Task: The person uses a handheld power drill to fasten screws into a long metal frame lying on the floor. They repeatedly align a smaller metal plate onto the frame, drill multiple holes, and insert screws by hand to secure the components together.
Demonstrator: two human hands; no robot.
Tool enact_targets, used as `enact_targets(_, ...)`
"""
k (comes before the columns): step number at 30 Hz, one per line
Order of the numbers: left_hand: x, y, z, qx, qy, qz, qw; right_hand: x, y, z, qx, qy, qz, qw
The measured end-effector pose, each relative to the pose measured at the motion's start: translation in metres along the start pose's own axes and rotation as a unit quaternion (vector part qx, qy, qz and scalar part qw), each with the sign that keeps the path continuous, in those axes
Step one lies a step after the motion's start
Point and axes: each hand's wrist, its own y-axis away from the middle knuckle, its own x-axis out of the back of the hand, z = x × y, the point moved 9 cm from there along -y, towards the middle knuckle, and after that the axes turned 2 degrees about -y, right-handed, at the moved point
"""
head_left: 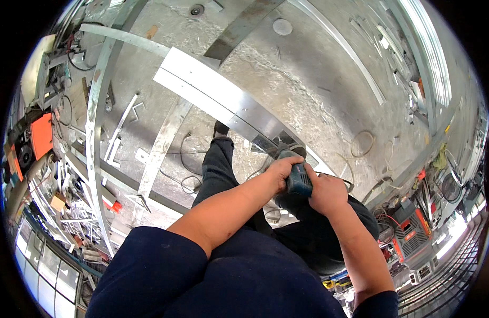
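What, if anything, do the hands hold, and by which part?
A blue power tool: the left hand grips it near its front end, the right hand by its body's right side.

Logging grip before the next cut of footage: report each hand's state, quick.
Left hand: closed, holding the angle grinder near its head.
Right hand: closed, holding the angle grinder's body.

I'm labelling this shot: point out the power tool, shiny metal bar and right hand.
Power tool [298,181], head view: on its dark blue body.
Shiny metal bar [232,100], head view: on its broad upper face.
Right hand [329,193], head view: on its back.
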Motion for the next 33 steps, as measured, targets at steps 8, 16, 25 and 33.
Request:
enact_targets(8, -0.003, 0.005, 0.010, 0.030, 0.008, 0.010, 0.999, 0.019, -0.007, -0.007, -0.001, 0.007, -0.014, 1.000)
enact_targets(16, -0.003, 0.009, 0.014, 0.025, 0.000, 0.025, 0.999, 0.024, -0.008, -0.006, 0.004, 0.009, -0.020, 1.000)
enact_targets(25, -0.007, 0.008, 0.015, 0.016, 0.003, 0.007, 1.000, 0.022, -0.009, -0.005, 0.009, 0.019, -0.031, 0.999)
enact_targets(33, -0.007, 0.008, 0.012, 0.028, 0.001, -0.005, 1.000, 0.022, -0.008, -0.004, 0.003, 0.016, -0.048, 0.999)
